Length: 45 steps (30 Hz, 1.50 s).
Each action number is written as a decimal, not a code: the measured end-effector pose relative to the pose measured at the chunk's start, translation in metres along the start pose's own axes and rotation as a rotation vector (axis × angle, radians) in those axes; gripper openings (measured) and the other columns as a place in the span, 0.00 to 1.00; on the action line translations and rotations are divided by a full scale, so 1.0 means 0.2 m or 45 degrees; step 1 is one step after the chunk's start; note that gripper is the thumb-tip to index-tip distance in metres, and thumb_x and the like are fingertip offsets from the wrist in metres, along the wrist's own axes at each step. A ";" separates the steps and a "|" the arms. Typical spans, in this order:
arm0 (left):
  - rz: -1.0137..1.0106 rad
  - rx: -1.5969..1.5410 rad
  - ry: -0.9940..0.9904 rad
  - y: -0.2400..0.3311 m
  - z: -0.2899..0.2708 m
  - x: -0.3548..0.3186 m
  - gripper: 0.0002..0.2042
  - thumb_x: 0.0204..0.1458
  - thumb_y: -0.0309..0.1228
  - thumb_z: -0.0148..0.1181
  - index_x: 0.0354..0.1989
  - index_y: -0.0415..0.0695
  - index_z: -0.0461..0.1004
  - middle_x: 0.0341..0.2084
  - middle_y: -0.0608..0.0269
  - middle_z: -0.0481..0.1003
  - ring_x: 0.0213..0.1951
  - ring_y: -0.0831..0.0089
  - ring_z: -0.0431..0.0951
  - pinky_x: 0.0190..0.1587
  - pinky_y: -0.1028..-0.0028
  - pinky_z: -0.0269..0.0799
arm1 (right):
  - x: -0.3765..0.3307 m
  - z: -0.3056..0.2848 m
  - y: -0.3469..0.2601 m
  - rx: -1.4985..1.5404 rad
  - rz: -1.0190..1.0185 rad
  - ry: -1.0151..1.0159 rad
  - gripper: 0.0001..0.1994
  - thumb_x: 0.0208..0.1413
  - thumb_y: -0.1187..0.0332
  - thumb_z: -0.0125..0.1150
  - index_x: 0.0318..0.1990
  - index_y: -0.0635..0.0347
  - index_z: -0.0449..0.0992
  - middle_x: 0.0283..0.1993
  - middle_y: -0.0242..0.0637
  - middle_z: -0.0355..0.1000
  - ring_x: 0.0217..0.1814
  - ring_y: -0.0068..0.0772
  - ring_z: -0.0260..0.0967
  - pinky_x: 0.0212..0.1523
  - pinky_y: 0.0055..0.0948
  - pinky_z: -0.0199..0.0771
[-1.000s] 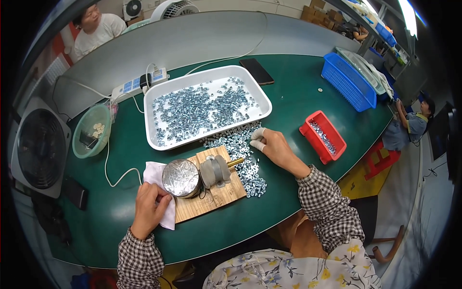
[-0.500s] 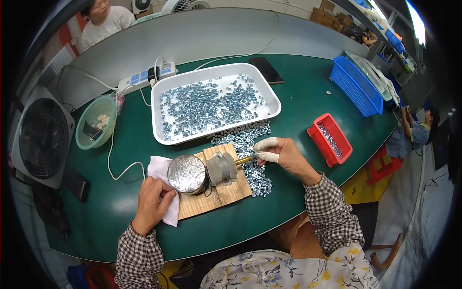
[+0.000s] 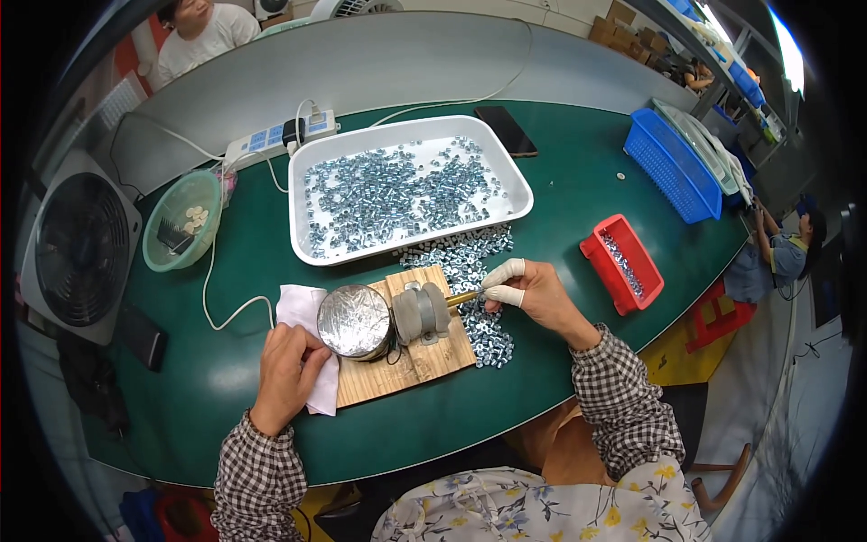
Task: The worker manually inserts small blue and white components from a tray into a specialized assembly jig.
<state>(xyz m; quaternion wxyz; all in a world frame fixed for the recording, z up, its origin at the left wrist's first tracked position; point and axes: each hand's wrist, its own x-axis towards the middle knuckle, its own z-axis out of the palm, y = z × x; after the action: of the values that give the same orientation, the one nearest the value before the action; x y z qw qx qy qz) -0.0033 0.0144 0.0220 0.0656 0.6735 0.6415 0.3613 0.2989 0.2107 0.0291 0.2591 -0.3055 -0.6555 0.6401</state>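
Right hand: white finger covers worn on thumb and forefinger; fingers brought narrowly together at the free tip of the brass rod, apparently so that small work can be done there; whether a piece is pinched cannot be told.

Left hand: laid on a folded white cloth, perhaps as a steadying rest; fingers half-curled, any grip on the cloth not discernible.

Wooden board, clock centre: the rod is carried by a strapped grey cylinder, probably clamped against shifting; a foil-topped round can is set beside it.

Loose metal sleeves: heaped from 1 to 3 o'clock, evidently within easy reach.

White tray: placed at 12 o'clock, sleeves spread inside.

Red bin: set between 2 and 3 o'clock, part-filled with small metal pieces.

Blue basket: stood farther out, 2 o'clock.

Green bowl: kept at 10 o'clock; pale discs and black comb contained.

All borne by the green table.
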 end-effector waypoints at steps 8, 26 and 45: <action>0.005 -0.062 -0.086 0.00 -0.02 0.01 0.07 0.43 0.21 0.63 0.24 0.40 0.68 0.21 0.61 0.67 0.28 0.62 0.65 0.34 0.68 0.60 | 0.01 0.00 0.04 0.019 -0.068 -0.022 0.04 0.55 0.79 0.59 0.38 0.69 0.75 0.36 0.38 0.75 0.36 0.27 0.76 0.37 0.24 0.78; -0.105 -0.065 -0.088 -0.02 -0.01 -0.02 0.07 0.43 0.21 0.63 0.25 0.39 0.68 0.22 0.58 0.65 0.29 0.61 0.65 0.33 0.67 0.60 | 0.16 -0.06 -0.04 -0.143 -0.150 0.119 0.07 0.56 0.73 0.60 0.39 0.67 0.75 0.34 0.34 0.74 0.32 0.21 0.72 0.33 0.21 0.76; -0.046 -0.028 -0.117 -0.01 -0.02 -0.02 0.07 0.44 0.19 0.60 0.26 0.37 0.66 0.23 0.58 0.61 0.28 0.64 0.64 0.30 0.69 0.59 | -0.01 -0.09 -0.02 -1.038 -0.140 -0.094 0.11 0.50 0.71 0.65 0.38 0.68 0.74 0.33 0.41 0.73 0.34 0.36 0.72 0.37 0.31 0.73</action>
<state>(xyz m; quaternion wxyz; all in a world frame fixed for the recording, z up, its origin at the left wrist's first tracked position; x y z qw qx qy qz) -0.0076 0.0091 0.0224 0.1090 0.6769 0.6459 0.3359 0.3130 0.2212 0.0345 0.1269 -0.3245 -0.8797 0.3237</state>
